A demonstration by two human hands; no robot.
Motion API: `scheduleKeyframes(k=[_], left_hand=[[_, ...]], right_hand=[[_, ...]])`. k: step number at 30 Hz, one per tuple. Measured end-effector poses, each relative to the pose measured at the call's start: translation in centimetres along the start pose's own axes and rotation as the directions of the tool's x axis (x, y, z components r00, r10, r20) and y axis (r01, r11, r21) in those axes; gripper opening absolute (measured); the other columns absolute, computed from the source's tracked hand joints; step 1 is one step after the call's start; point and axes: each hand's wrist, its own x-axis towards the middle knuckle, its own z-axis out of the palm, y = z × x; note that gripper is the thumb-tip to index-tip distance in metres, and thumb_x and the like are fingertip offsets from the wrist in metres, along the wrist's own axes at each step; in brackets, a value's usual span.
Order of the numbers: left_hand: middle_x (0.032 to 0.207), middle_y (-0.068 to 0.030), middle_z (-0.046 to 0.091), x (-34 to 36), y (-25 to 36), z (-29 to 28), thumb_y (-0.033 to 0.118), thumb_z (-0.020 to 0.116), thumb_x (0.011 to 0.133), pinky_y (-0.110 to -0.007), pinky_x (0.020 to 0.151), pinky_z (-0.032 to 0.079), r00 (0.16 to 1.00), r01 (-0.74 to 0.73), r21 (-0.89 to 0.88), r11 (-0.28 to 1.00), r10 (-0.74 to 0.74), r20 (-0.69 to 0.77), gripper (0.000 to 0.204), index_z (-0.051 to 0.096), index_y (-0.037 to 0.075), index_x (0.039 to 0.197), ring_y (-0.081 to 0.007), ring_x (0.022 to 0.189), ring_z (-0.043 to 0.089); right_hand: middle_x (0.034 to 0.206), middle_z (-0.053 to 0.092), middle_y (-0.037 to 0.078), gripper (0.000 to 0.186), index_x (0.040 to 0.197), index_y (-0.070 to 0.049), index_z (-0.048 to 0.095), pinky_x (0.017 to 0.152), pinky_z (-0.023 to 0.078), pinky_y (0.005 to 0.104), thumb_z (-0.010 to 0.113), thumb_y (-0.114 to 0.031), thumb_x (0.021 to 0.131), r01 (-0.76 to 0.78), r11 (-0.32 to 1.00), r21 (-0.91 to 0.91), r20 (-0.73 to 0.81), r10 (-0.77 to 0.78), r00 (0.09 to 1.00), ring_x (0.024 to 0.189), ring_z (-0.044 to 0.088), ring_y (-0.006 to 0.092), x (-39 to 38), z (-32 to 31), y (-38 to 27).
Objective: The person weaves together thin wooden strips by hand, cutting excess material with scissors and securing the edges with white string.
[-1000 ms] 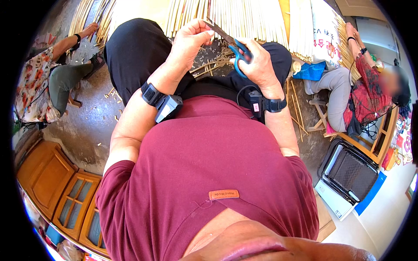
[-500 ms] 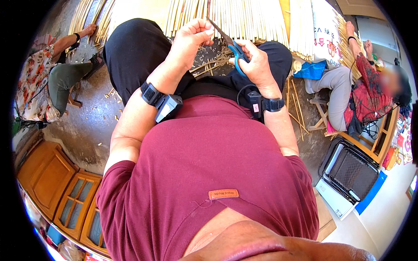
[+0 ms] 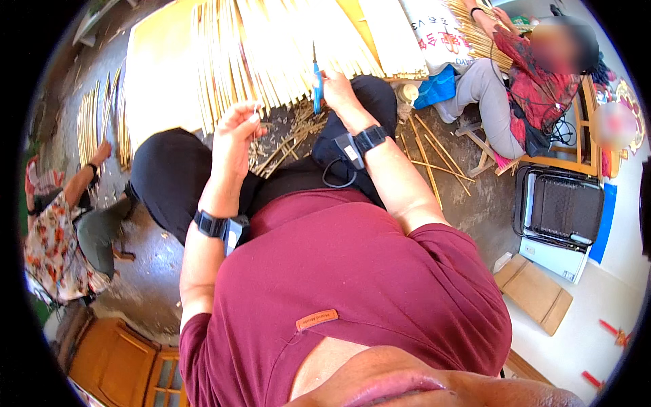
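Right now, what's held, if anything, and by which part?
Right hand: scissors, by blue handles. Left hand: fingertips pinched; anything there is too small to tell.

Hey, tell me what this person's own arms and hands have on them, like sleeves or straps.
The left hand and right hand are gloveless. Short maroon sleeves leave the forearms bare. Each wrist wears a black strap with a small boxy device; the right one bears a pale label, and a thin dark cable loops beside it.
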Motion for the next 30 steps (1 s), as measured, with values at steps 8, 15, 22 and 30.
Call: scheduleKeyframes(k=[8, 15, 22, 30], left_hand=[[0.068, 0.0005, 0.051, 0.6, -0.7, -1.7, 0.007, 0.053, 0.091, -0.025, 0.066, 0.047, 0.99, 0.02, 0.019, 1.0, -0.017, -0.138, 0.005, 0.058, 0.006, 0.092, -0.009, 0.06, 0.048], [0.066, -0.0025, 0.056, 0.4, -1.2, -2.6, 0.011, 0.057, 0.09, -0.028, 0.06, 0.048, 0.969, 0.067, 0.018, 0.998, -0.061, -0.24, 0.008, 0.059, 0.007, 0.085, -0.012, 0.058, 0.053], [0.067, -0.0014, 0.054, 0.5, -3.3, -3.4, 0.012, 0.057, 0.09, -0.027, 0.058, 0.047, 0.954, 0.114, 0.005, 0.993, -0.108, -0.28, 0.009, 0.055, 0.009, 0.082, -0.0119, 0.058, 0.053], [0.066, 0.001, 0.053, -0.3, -4.2, 0.4, 0.012, 0.058, 0.09, -0.025, 0.058, 0.048, 0.934, 0.26, -0.023, 0.965, -0.257, -0.247, 0.008, 0.056, 0.01, 0.082, -0.0096, 0.059, 0.052]], right_hand=[[0.098, 0.064, 0.025, 0.057, 0.113, 0.009, 0.049, 0.084, 0.048, 0.0435, 0.062, -0.035, 0.079, -0.103, 0.717, -0.69, -0.19, -0.042, 0.981, 0.095, 0.062, 0.0361, 4.6, -5.1, -2.5], [0.103, 0.062, 0.021, 0.04, 0.105, -0.001, 0.053, 0.084, 0.046, 0.0451, 0.066, -0.028, 0.079, -0.141, 0.817, -0.559, -0.445, -0.153, 0.882, 0.099, 0.059, 0.0368, 7.9, -7.8, 0.4], [0.1, 0.059, 0.018, 0.038, 0.108, -0.005, 0.056, 0.082, 0.045, 0.0477, 0.067, -0.026, 0.078, -0.191, 0.844, -0.501, -0.634, -0.207, 0.745, 0.097, 0.056, 0.036, 9.6, -11.3, 2.2], [0.092, 0.061, 0.017, 0.024, 0.101, -0.004, 0.062, 0.08, 0.045, 0.0447, 0.062, -0.015, 0.08, -0.133, 0.78, -0.612, -0.67, -0.422, 0.61, 0.091, 0.057, 0.0361, 9.2, -16.9, 4.8]])
